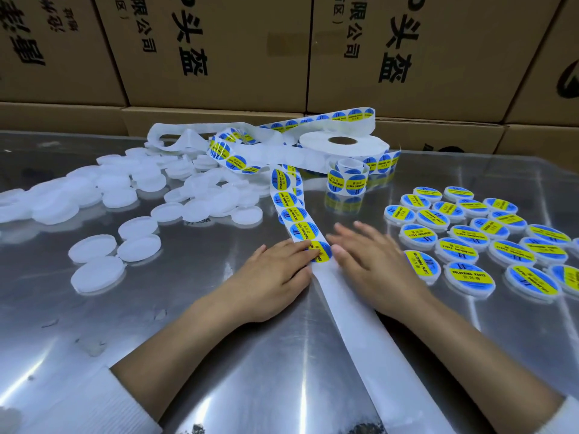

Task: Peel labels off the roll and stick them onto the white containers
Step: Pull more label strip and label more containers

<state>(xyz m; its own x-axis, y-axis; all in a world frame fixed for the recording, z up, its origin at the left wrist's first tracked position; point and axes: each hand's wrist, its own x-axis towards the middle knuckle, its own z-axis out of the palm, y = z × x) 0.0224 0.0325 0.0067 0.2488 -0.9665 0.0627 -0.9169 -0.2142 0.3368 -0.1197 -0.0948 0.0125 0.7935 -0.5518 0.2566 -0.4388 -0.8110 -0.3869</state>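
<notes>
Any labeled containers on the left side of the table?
No: the labeled containers sit right of the label strip; the left pile is plain white.

A flat white label roll (pixel 343 145) lies on its side at the far middle of the bench, its backing strip (pixel 296 216) uncoiling in loops and running toward the viewer. Round blue-and-yellow labels sit in a row along the strip; the nearest label (pixel 320 251) sits where bare backing begins. Plain white containers (pixel 94 211), shallow and round, lie scattered and partly piled at left. Labelled containers (pixel 470 238) lie close together at right, faces up.
</notes>
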